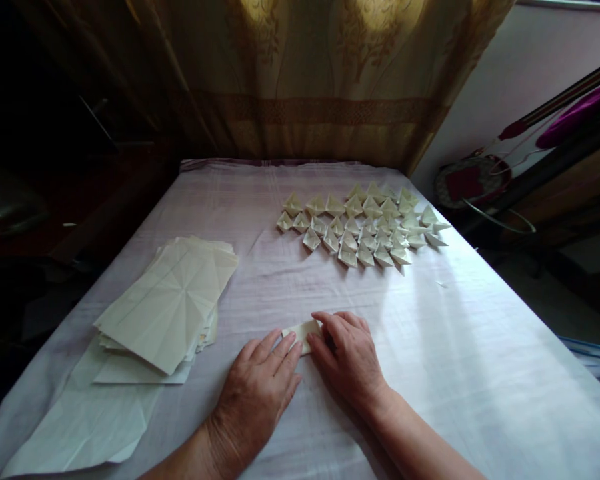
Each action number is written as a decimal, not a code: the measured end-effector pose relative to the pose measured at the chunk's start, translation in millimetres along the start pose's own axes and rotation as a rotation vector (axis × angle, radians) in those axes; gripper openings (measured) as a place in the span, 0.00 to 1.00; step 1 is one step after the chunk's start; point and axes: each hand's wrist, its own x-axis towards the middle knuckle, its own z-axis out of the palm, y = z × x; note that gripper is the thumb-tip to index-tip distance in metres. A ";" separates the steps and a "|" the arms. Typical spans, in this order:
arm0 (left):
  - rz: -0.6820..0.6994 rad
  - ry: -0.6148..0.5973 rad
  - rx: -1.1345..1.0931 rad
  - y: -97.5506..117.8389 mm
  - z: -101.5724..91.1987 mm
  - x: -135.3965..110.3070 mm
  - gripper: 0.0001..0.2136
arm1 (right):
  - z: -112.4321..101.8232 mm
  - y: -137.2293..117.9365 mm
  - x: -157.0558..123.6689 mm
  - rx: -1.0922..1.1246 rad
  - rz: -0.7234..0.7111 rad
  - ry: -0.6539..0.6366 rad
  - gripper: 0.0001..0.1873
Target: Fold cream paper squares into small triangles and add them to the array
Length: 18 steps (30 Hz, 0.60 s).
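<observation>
A small folded piece of cream paper [306, 333] lies on the cloth between my hands. My left hand [257, 387] rests flat, its outstretched fingertips pressing on the paper's left end. At the right end, my right hand [347, 357] is closed over the edge, thumb and curled fingers pinching it. Part of the paper is hidden under the fingers. Beyond my hands stand several folded paper boats [353, 227] in rows. To the left is a stack of creased paper sheets [175, 300], with a larger loose sheet [80, 413] partly under it.
A pale checked cloth [220, 200] covers the table. A patterned curtain [300, 80] hangs behind the far edge. Dark furniture stands at the left. On the right, a round bag [473, 180] and a purple item [580, 110] are beyond the table edge.
</observation>
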 end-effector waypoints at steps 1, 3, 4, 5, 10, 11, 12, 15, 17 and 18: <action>0.000 0.000 0.000 0.2 0.0 0.0 0.15 | -0.1 -0.3 0.2 -0.004 -0.001 0.001 0.10; -0.001 0.001 -0.002 0.3 0.1 -0.1 0.15 | -0.3 -0.8 0.4 -0.009 -0.001 0.002 0.09; -0.003 0.000 -0.004 0.3 0.1 -0.1 0.15 | -0.3 -0.9 0.5 -0.010 -0.001 0.001 0.09; -0.006 -0.001 -0.005 0.4 0.1 -0.3 0.15 | -0.2 -0.9 0.4 -0.012 -0.002 -0.001 0.10; -0.017 -0.031 -0.017 1.7 1.0 -1.9 0.15 | 0.4 0.4 -0.7 -0.019 -0.003 -0.005 0.11; -0.023 -0.036 -0.022 2.2 1.5 -2.2 0.15 | 0.3 0.5 -0.9 -0.019 0.002 -0.006 0.11; -0.028 -0.039 -0.026 2.6 2.1 -2.5 0.15 | 0.1 0.6 -0.9 -0.017 0.009 -0.008 0.10; -0.035 -0.030 -0.035 3.5 3.7 -2.6 0.14 | -1.1 -0.1 -0.2 -0.025 0.037 -0.023 0.03; -0.040 -0.018 -0.038 3.9 4.2 -2.1 0.14 | -2.0 -0.7 0.5 -0.043 0.043 -0.040 0.05; -0.043 -0.012 -0.038 4.1 4.2 -1.9 0.14 | -2.4 -0.9 0.8 -0.053 0.043 -0.046 0.07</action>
